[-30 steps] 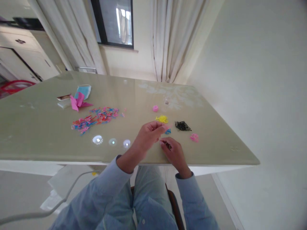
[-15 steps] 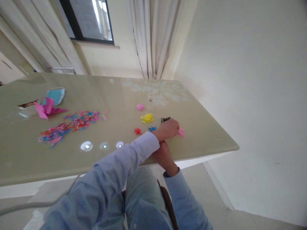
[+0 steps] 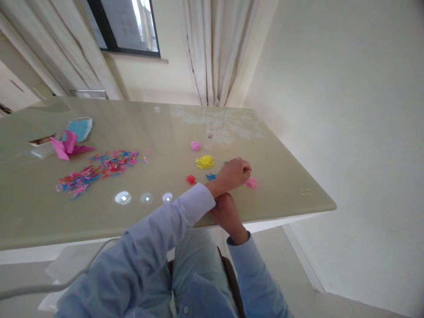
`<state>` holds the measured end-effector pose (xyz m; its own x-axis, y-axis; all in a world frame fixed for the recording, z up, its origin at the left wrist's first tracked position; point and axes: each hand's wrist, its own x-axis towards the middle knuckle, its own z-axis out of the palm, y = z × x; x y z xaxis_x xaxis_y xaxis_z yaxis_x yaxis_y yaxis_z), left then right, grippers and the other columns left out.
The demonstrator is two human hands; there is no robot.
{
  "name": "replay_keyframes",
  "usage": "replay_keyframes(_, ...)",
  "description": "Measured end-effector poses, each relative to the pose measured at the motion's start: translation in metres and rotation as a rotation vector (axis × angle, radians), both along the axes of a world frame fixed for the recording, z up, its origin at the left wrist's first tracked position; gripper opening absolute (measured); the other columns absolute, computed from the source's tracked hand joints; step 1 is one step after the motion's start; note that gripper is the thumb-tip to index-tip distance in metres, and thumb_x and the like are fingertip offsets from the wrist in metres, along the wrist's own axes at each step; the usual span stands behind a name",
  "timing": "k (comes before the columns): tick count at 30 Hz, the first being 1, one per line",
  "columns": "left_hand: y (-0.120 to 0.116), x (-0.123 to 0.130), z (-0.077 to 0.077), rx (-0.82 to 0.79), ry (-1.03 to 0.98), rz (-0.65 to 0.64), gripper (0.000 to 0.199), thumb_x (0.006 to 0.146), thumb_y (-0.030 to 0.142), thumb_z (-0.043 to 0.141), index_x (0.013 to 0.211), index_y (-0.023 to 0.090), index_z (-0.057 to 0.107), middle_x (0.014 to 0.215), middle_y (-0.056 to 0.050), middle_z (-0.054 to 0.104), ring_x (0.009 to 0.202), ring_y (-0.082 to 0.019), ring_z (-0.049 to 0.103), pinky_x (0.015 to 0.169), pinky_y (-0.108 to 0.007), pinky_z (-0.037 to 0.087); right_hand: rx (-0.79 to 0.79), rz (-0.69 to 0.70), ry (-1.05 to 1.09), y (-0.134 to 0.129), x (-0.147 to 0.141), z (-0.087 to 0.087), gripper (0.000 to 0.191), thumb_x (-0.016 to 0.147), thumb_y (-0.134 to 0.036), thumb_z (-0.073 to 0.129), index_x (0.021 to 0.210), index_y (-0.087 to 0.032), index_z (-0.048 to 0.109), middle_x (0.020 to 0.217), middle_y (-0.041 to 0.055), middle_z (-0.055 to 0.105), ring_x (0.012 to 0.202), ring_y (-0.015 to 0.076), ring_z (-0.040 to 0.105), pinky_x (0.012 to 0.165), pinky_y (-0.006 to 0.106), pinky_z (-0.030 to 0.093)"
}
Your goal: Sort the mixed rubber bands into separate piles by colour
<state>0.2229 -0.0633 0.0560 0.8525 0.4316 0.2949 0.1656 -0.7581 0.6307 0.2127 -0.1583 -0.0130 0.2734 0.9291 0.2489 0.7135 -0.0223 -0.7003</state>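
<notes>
The left hand [image 3: 233, 173] has crossed over the right hand [image 3: 228, 213], beside the pink pile [image 3: 252, 183], both grips unclear.

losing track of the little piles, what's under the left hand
A small black piece shows at the far edge of the left hand, and pink pieces show beside it. Whatever lies directly under the hand is hidden.

Red, blue and pink mingle in the heap [image 3: 114, 164]; one pile [image 3: 205, 161] is plain yellow.
</notes>
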Motion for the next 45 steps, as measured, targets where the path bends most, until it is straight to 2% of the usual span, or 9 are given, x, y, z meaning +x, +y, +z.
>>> replay_keyframes(3, 0.007, -0.037, 0.004, -0.089, -0.197, 0.104, 0.018, 0.086, 0.017, 0.057, 0.085, 0.016, 0.074, 0.085, -0.006, 0.071, 0.079, -0.015, 0.060, 0.080, -0.028, 0.048, 0.055, -0.011, 0.014, -0.001, -0.002, 0.008, 0.017, 0.081, -0.019, 0.053, 0.070, -0.017, 0.067, 0.065, 0.0050, 0.068, 0.060, 0.0175, 0.059, 0.057, 0.026, 0.043)
replay_keyframes(7, 0.021, -0.115, -0.002, -0.239, -0.351, 0.323, 0.018, 0.086, 0.025, 0.058, 0.088, 0.016, 0.074, 0.087, -0.004, 0.070, 0.066, -0.011, 0.056, 0.065, -0.024, 0.045, 0.112, 0.039, 0.083, -0.003, -0.003, 0.015, 0.017, 0.087, -0.023, 0.053, 0.087, -0.019, 0.069, 0.080, 0.0047, 0.071, 0.068, 0.0156, 0.059, 0.065, 0.025, 0.046)
replay_keyframes(12, 0.040, -0.218, -0.029, -0.328, -0.326, 0.639, 0.024, 0.083, 0.035, 0.060, 0.090, 0.017, 0.073, 0.087, -0.006, 0.072, 0.073, -0.016, 0.061, 0.067, -0.026, 0.045, 0.100, 0.045, 0.075, -0.002, -0.003, 0.015, 0.020, 0.091, -0.030, 0.054, 0.088, -0.019, 0.070, 0.082, 0.0045, 0.072, 0.068, 0.0149, 0.060, 0.068, 0.026, 0.049)
replay_keyframes(17, 0.041, -0.275, -0.048, -0.190, -0.175, 0.681, 0.021, 0.083, 0.035, 0.058, 0.086, 0.020, 0.072, 0.080, -0.004, 0.070, 0.070, -0.018, 0.059, 0.067, -0.028, 0.045, 0.069, 0.021, 0.068, 0.003, -0.002, 0.015, 0.024, 0.090, -0.036, 0.056, 0.087, -0.019, 0.072, 0.081, 0.0054, 0.073, 0.068, 0.0170, 0.063, 0.067, 0.027, 0.051)
replay_keyframes(22, 0.037, -0.286, -0.055, -0.112, -0.168, 0.647, 0.018, 0.087, 0.028, 0.054, 0.087, 0.022, 0.070, 0.083, -0.006, 0.068, 0.079, -0.020, 0.061, 0.075, -0.030, 0.046, 0.045, 0.017, 0.147, 0.012, -0.011, 0.022, 0.027, 0.087, -0.041, 0.059, 0.086, -0.018, 0.073, 0.078, 0.0061, 0.074, 0.065, 0.0182, 0.064, 0.060, 0.027, 0.050)
replay_keyframes(26, 0.034, -0.283, -0.058, -0.070, -0.087, 0.601, 0.017, 0.089, 0.023, 0.053, 0.088, 0.022, 0.071, 0.084, -0.007, 0.067, 0.082, -0.021, 0.061, 0.079, -0.032, 0.045, 0.044, 0.138, 0.151, 0.032, -0.040, 0.041, 0.027, 0.088, -0.040, 0.057, 0.086, -0.018, 0.073, 0.075, 0.0052, 0.072, 0.062, 0.0166, 0.061, 0.057, 0.026, 0.048)
replay_keyframes(32, 0.033, -0.283, -0.058, -0.057, -0.087, 0.589, 0.018, 0.088, 0.020, 0.054, 0.089, 0.021, 0.072, 0.088, -0.009, 0.068, 0.087, -0.023, 0.061, 0.081, -0.034, 0.044, 0.042, 0.405, -0.004, 0.104, -0.101, 0.071, 0.021, 0.087, -0.028, 0.059, 0.100, -0.017, 0.072, 0.084, 0.0040, 0.073, 0.065, 0.0128, 0.061, 0.065, 0.024, 0.048)
replay_keyframes(39, 0.034, -0.287, -0.059, -0.121, -0.138, 0.596, 0.018, 0.088, 0.018, 0.053, 0.091, 0.018, 0.071, 0.088, -0.008, 0.069, 0.085, -0.021, 0.062, 0.080, -0.033, 0.045, -0.066, 0.481, -0.322, 0.208, -0.149, 0.053, 0.025, 0.085, -0.014, 0.057, 0.106, -0.015, 0.071, 0.101, 0.0067, 0.074, 0.086, 0.0152, 0.065, 0.083, 0.025, 0.047)
replay_keyframes(45, 0.033, -0.285, -0.060, -0.063, -0.096, 0.624, 0.017, 0.088, 0.016, 0.054, 0.086, 0.018, 0.070, 0.082, -0.005, 0.068, 0.081, -0.019, 0.061, 0.076, -0.030, 0.044, -0.111, 0.504, -0.404, 0.231, -0.165, 0.037, 0.018, 0.086, -0.014, 0.057, 0.092, -0.020, 0.073, 0.103, 0.0068, 0.074, 0.099, 0.0192, 0.063, 0.091, 0.028, 0.044)
